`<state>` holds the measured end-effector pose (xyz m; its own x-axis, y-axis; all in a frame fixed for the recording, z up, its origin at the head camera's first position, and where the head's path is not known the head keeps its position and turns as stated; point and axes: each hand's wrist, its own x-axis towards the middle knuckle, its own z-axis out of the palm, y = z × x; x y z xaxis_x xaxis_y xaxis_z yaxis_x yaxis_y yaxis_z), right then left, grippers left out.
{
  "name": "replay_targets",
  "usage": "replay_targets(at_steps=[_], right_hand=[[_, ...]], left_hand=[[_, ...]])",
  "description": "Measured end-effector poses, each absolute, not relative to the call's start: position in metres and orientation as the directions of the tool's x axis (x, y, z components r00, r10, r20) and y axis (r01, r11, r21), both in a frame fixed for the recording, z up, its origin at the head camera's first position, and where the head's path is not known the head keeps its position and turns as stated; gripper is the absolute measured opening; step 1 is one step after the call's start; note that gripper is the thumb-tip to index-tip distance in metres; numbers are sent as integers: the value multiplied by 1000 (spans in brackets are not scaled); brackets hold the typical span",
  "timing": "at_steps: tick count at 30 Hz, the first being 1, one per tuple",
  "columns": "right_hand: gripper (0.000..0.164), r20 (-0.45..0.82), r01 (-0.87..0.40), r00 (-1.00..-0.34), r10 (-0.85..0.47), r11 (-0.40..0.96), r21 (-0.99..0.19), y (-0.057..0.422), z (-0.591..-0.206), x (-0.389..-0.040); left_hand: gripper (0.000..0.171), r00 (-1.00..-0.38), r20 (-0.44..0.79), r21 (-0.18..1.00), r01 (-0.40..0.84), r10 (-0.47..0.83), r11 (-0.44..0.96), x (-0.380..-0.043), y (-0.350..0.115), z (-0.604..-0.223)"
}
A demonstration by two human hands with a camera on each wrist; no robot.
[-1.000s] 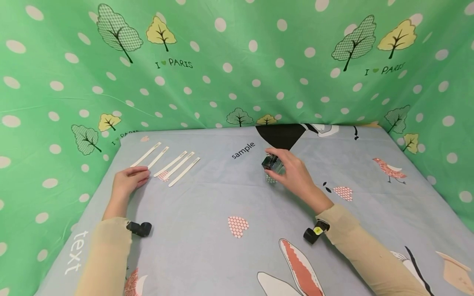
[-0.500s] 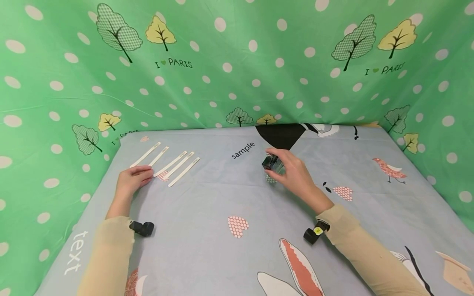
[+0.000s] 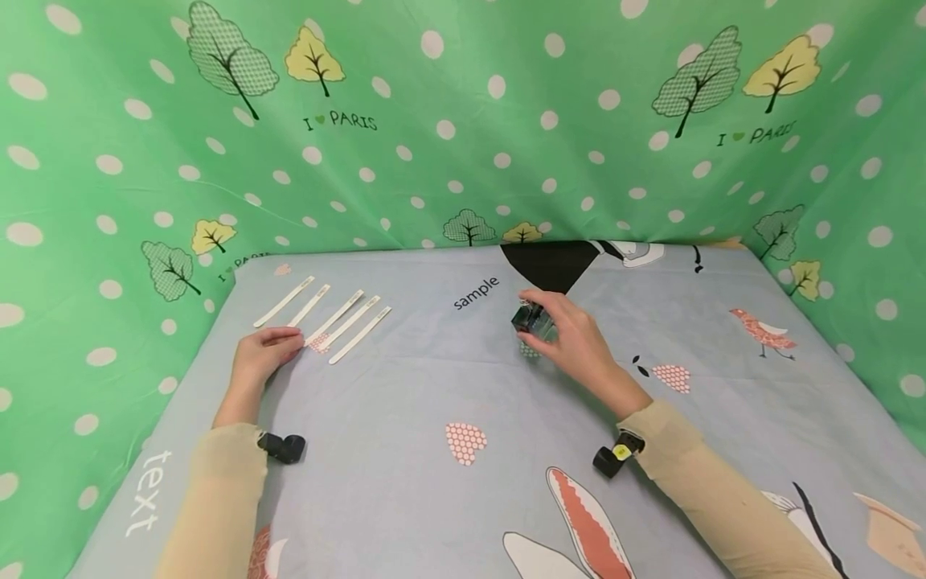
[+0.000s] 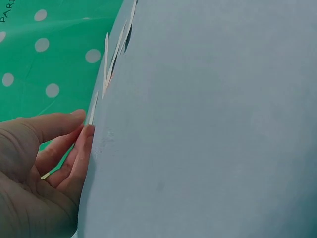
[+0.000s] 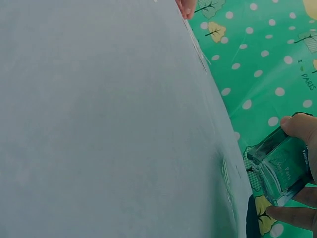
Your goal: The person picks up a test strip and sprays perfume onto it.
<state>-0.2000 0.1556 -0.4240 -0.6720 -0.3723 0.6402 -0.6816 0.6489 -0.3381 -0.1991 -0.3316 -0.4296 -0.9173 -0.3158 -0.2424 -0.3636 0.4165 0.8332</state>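
Several slim white paper strips, each with small print at its far end, lie slanting on the left of the cloth. At the near end of the middle strip (image 3: 336,317), my left hand (image 3: 260,358) has thumb and fingertips close together. That strip's far end is tilted up a little in the left wrist view. My right hand (image 3: 575,334) grips a perfume bottle (image 3: 535,320) of greenish glass with a dark top, thumb on one side and fingers on the other. Lettering shows on the bottle (image 5: 285,171) in the right wrist view.
A blue-grey printed cloth (image 3: 405,402) covers the table. Behind and beside it hangs a green dotted curtain (image 3: 405,104). A small black camera sits on each wrist. The rightmost strip (image 3: 360,336) lies nearest the middle of the table.
My left hand has slid a little to the right, from the second strip to the middle one, whose far end has risen slightly. The right hand and the perfume bottle stay in place.
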Motion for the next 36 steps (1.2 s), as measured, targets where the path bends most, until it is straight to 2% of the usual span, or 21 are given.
replay_targets(at_steps=[10,25,36], right_hand=[[64,634,-681,-676,-374,646,-345,154,-423,-199],[64,641,-683,-672,-371,645,-343,153,-424,-198],[64,648,-691,-663,-375,639,-338,154,-425,-197]], left_hand=[[52,-929,-237,749,-361,-285,555,-199,-335,-430],[49,-947,-212,745,-316,-241,587,-204,-336,-431],[43,-933,-215,701,-353,-289,619,-204,-332,-429]])
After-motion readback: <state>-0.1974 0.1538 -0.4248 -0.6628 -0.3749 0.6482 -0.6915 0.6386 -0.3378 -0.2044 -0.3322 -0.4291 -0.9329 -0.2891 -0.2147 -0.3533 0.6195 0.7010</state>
